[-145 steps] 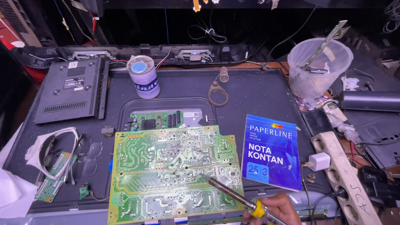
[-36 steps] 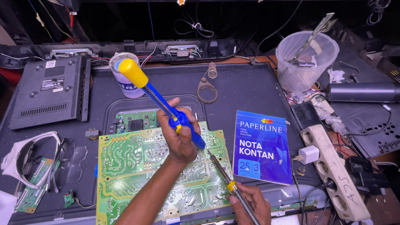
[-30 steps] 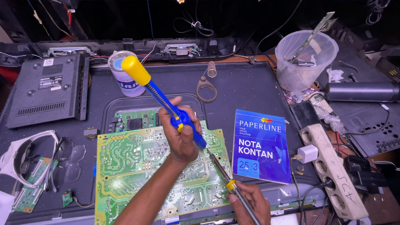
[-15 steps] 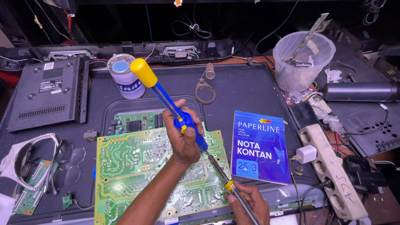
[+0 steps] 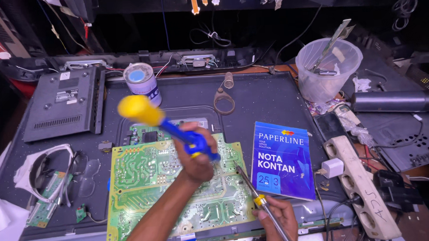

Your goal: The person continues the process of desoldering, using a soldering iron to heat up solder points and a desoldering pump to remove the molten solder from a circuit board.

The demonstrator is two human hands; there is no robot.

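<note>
**Board held under pump and iron**

Cluttered surface (image 5: 271, 90): a green board (image 5: 144, 187) lies on a dark panel. Over it, a blue-and-yellow pump (image 5: 163, 125) is clamped in the left hand (image 5: 197, 160), its grip closed. An iron (image 5: 250, 187) is pinched in the right hand (image 5: 278, 217), tip at the board's right edge. Just beside lies a blue booklet (image 5: 282, 161); a tin (image 5: 141, 80) stands behind.

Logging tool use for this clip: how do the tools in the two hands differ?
The left hand grips a thick blue desoldering pump with a yellow knob; the right hand holds a thin metal soldering iron. The pump looks blurred, the iron sharp. Both slant toward one spot on the green circuit board.
</note>
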